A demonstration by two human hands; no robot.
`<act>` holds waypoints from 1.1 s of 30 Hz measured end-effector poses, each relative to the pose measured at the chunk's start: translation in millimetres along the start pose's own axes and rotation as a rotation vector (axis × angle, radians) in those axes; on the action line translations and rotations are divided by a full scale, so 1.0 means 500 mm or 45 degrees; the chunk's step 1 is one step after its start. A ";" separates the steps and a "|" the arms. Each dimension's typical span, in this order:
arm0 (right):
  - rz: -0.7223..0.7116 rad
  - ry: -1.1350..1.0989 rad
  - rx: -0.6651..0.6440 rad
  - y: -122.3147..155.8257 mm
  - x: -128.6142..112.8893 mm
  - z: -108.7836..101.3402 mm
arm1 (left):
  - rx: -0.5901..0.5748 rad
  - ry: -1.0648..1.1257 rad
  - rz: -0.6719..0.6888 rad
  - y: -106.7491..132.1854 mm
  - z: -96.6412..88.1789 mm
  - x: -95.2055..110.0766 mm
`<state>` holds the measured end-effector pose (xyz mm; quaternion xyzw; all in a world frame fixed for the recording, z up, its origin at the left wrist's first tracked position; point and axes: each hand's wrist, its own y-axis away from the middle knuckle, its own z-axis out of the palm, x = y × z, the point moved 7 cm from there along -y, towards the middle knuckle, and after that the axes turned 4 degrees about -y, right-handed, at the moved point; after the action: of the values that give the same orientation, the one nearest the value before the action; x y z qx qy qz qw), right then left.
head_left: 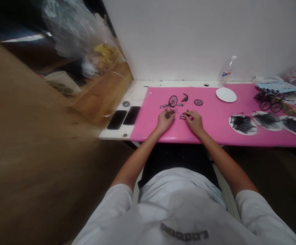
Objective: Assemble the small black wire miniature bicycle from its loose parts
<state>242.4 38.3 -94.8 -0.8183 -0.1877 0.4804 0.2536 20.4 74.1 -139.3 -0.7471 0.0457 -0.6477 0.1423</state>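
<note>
From the head camera, three white plates [242, 123] at the right of the pink desk [214, 136] hold heaps of black parts. The left hand [164, 121] pinches the small bicycle frame [168, 108]; the right hand [195, 121] pinches a tiny part [183, 117], too small to identify.

Open pink mat [211, 129] right of the right hand [194, 121] up to three heaped plates [242, 124]; ahead, bicycle parts [173, 101] and loose wheel [198, 102]; two phones [124, 117] left of the left hand [164, 120].

light: dim, even | shadows: soft | left edge: blurred, dark | edges: wide-angle warp | detail: soft
</note>
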 end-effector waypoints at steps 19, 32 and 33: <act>-0.138 0.120 -0.062 0.012 -0.012 0.012 | -0.046 -0.091 0.132 0.013 0.003 0.021; -0.130 0.129 -0.072 0.012 -0.005 0.016 | -0.072 -0.120 0.149 0.020 0.006 0.038; -0.125 0.127 -0.073 0.012 -0.005 0.016 | -0.068 -0.112 0.144 0.020 0.005 0.037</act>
<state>234.5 34.2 -100.0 -0.8380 -0.2284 0.4205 0.2623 27.2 60.2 -124.6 -0.7745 0.0988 -0.6038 0.1606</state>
